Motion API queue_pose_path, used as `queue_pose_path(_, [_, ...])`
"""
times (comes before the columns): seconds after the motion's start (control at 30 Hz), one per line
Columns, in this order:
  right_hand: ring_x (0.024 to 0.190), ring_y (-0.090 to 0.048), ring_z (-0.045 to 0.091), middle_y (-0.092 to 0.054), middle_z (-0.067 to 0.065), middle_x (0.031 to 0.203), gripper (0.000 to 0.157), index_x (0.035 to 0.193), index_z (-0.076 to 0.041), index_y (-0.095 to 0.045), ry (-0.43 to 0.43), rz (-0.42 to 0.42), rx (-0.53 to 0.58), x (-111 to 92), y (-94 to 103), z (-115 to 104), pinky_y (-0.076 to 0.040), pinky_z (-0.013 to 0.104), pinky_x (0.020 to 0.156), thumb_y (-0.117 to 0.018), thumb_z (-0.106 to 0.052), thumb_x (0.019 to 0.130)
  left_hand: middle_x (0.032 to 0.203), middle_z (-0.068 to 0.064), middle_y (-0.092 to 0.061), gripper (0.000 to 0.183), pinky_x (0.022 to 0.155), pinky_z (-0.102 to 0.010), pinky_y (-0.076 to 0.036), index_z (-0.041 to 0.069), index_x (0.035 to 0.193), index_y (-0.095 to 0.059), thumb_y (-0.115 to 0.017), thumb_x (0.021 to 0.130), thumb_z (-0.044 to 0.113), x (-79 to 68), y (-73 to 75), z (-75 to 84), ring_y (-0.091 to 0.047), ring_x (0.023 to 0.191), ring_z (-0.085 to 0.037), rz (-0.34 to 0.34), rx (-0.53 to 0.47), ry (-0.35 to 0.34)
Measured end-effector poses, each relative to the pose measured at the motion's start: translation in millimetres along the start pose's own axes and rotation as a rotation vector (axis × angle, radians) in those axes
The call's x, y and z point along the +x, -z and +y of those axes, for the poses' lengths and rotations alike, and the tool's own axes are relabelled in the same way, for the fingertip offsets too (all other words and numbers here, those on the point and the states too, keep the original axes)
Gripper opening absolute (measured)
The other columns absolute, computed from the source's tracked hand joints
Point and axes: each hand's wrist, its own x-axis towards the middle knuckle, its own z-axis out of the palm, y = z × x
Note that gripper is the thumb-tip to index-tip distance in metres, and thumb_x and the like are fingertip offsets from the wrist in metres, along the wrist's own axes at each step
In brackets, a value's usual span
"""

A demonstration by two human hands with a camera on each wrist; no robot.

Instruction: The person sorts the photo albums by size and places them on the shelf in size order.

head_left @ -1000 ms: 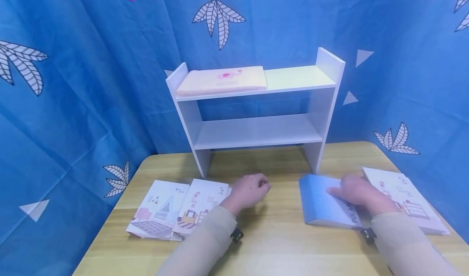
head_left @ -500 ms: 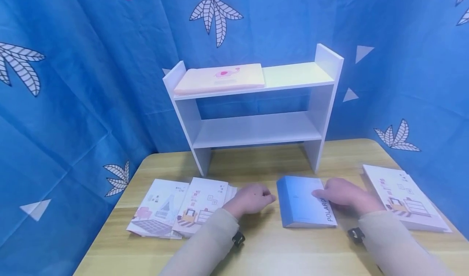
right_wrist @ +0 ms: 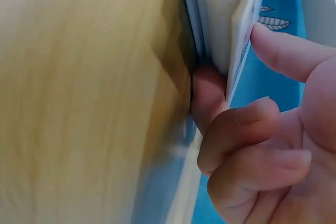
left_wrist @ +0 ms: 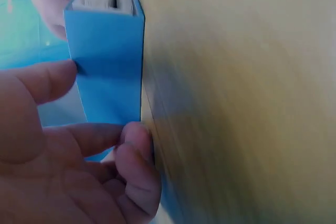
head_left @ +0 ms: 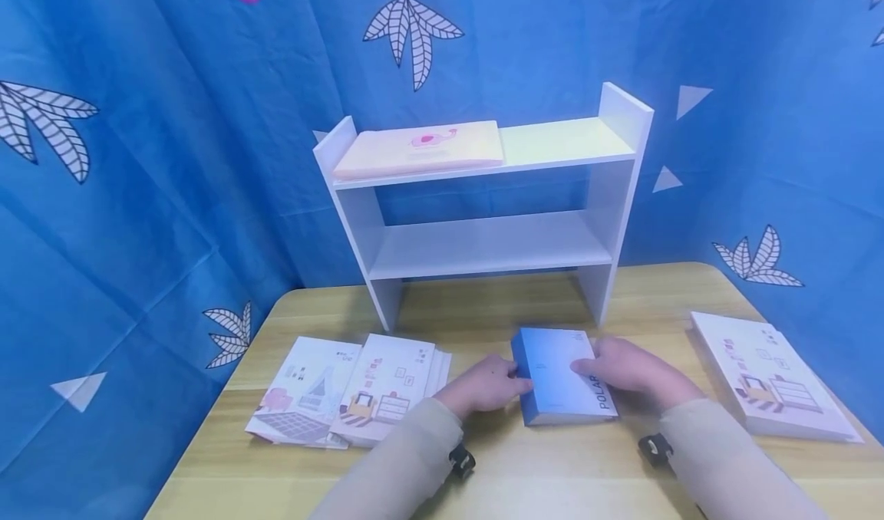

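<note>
A thick book [head_left: 555, 374] with a blue-to-white cover and dark lettering lies on the table in front of the shelf. My right hand [head_left: 625, 363] pinches its right, page-edge side, thumb on the cover and a finger tucked in at the pages [right_wrist: 223, 19]. At the spine [left_wrist: 107, 61] is my left hand [head_left: 486, 384]. In the left wrist view, its thumb [left_wrist: 55, 80] meets the spine's upper edge, and its curled fingers [left_wrist: 136, 166] sit at the lower edge.
A white two-tier shelf [head_left: 490, 244] stands at the back, a pink elephant-print item [head_left: 421, 148] on top. White illustrated books lie at left [head_left: 304, 390] and, overlapping them, further books [head_left: 387, 390]. Another stack of books [head_left: 773, 378] lies at right. Blue curtain [head_left: 518, 37] hangs behind the wooden table [head_left: 539, 474].
My right hand has brought the blue book leftward, away from the right stack, to the middle. My left hand has moved slightly right and taken hold of the spine.
</note>
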Motion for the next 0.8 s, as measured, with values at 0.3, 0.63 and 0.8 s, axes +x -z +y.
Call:
queue_pose_path(0.3, [0.053, -0.049, 0.017, -0.056, 0.005, 0.065, 0.036, 0.104, -0.002, -0.063, -0.026, -0.040, 0.066, 3.9, -0.1, 6.6, -0.044, 0.033, 0.054, -0.065, -0.038, 0.099, 0.134, -0.008, -0.063, 0.064, 0.096, -0.046, -0.051, 0.011, 0.151, -0.048, -0.059, 0.100, 0.048, 5.2, -1.6, 6.0, -0.063, 0.114, -0.025, 0.014, -0.245, 0.006])
queue_pose_path(0.63, [0.050, -0.047, 0.018, -0.056, 0.007, 0.064, 0.036, 0.097, -0.007, -0.059, -0.044, -0.040, 0.073, 3.7, 1.1, 8.5, -0.044, 0.034, 0.054, -0.064, -0.043, 0.098, 0.113, -0.010, -0.068, 0.065, 0.070, -0.037, -0.059, 0.005, 0.147, -0.049, -0.074, 0.093, 0.033, 9.2, -0.8, 7.1, -0.067, 0.090, -0.023, 0.087, -0.560, 0.018])
queue_pose_path(0.8, [0.046, -0.044, 0.017, -0.053, 0.006, 0.060, 0.037, 0.107, -0.006, -0.062, -0.006, -0.044, 0.101, 3.1, 0.1, 7.1, -0.043, 0.034, 0.051, -0.063, -0.043, 0.099, 0.113, -0.005, -0.068, 0.065, 0.076, -0.039, -0.057, 0.006, 0.144, -0.052, -0.077, 0.089, 0.031, 8.7, -0.4, 5.4, -0.066, 0.098, -0.023, 0.111, -0.596, 0.028])
